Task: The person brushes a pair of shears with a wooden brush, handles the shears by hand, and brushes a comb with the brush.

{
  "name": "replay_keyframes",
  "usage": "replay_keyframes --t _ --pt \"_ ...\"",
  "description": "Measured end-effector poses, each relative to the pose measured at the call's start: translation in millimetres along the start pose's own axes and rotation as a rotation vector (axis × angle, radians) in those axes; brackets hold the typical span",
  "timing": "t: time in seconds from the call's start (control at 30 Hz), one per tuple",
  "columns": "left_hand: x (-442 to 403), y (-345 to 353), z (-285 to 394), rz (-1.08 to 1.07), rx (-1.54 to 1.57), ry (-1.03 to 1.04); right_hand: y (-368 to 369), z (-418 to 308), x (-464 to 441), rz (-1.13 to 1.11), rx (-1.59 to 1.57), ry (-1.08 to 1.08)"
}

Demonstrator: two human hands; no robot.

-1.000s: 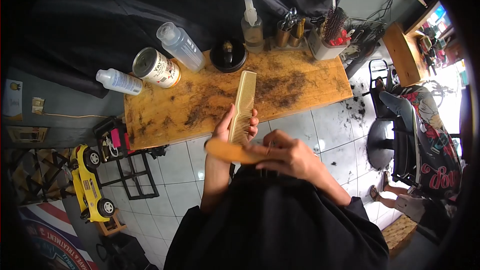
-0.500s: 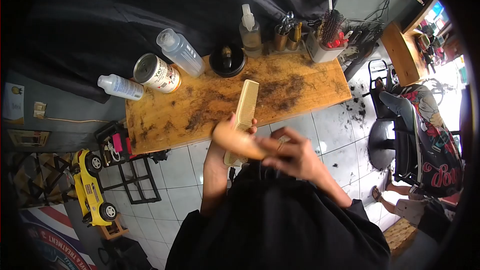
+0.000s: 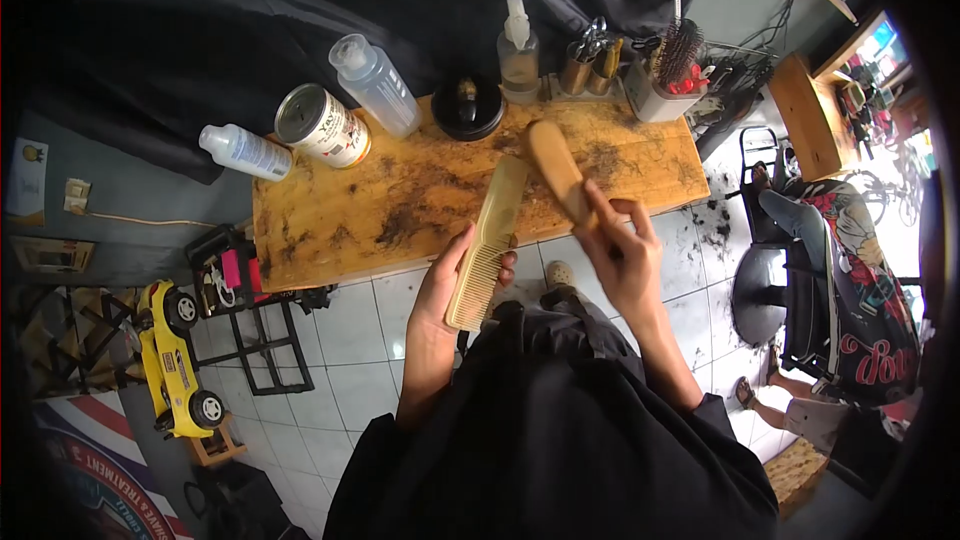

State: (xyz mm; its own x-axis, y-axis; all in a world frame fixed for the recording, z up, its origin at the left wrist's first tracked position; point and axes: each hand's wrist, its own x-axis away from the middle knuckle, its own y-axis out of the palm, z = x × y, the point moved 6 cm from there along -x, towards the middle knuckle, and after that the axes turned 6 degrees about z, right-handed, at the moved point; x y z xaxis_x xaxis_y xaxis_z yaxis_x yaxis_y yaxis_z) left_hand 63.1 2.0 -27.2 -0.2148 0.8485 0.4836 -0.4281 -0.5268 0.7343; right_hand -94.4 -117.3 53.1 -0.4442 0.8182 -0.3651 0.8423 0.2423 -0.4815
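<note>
A long cream-coloured comb [image 3: 490, 240] lies across my left hand [image 3: 445, 280], whose fingers are closed round it. My right hand [image 3: 628, 258] grips the handle of a wooden brush [image 3: 558, 165]; its smooth wooden back faces up and its bristles barely show. The brush head is beside the comb's upper end, above the wooden table [image 3: 350, 230]. Dark hair clippings are scattered over the tabletop. Both hands are in front of the table's near edge, close to my black clothing.
Along the table's back stand a white bottle [image 3: 246, 152], a can [image 3: 322, 126], a clear bottle [image 3: 375, 85], a black round container [image 3: 468, 110], a spray bottle [image 3: 519, 55] and a brush holder [image 3: 665, 95]. A yellow toy car [image 3: 180, 360] is left; a seated person [image 3: 850, 280] is right.
My right hand has moved the brush up and away from over the comb's lower part to beside its upper end. The comb stays in my left hand.
</note>
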Motion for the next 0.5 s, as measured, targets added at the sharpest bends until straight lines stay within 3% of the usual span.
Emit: replay_keyframes --t 0.13,0.2,0.23,0.33,0.4,0.5 --pt "-6.7 -3.3 3.8 0.05 0.135 -0.036 25.3 -41.8 35.9 -0.368 -0.259 -0.276" --pt "-8.6 -4.6 4.7 0.059 0.251 -0.052 37.4 -59.7 51.8 -0.514 -0.216 -0.433" --pt "-7.9 -6.8 5.8 0.062 0.256 -0.047 44.3 -59.0 57.7 -0.565 -0.163 -0.413" --pt "-3.0 -5.5 3.4 -0.025 0.388 -0.134 48.7 -45.9 47.4 -0.418 -0.143 -0.335" --pt "2.7 -20.2 8.6 0.191 0.193 0.069 47.6 -37.4 37.8 -0.392 -0.102 -0.275" --pt "5.8 -25.9 6.4 0.07 0.151 0.064 37.6 -15.9 15.6 -0.161 0.037 -0.125"
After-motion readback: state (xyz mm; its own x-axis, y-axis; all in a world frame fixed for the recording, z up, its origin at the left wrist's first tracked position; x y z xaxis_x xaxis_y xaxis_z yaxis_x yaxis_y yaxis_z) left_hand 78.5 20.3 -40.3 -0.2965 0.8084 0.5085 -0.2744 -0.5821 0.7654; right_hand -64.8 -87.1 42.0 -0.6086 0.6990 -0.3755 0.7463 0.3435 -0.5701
